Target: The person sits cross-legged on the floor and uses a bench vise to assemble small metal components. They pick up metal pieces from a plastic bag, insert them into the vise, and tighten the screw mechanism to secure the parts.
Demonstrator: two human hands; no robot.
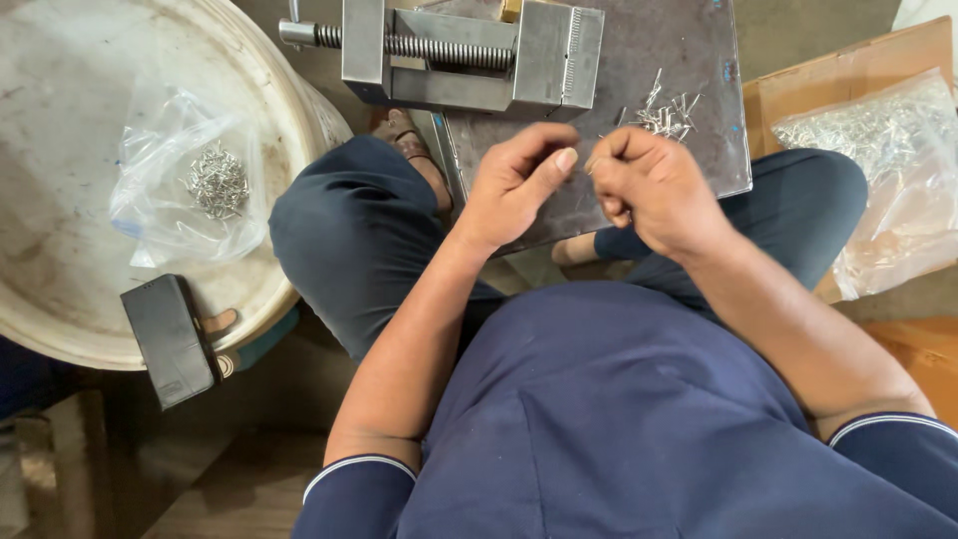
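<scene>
Both hands meet just below the vise point(469, 60), left hand point(514, 185) pinching fingertips, right hand point(654, 190) curled around a small pin point(591, 163); steady, light pinching seems best.

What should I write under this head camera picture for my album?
Both hands, left and right, pinch something small over a metal plate with loose pins, near a vise.
</scene>
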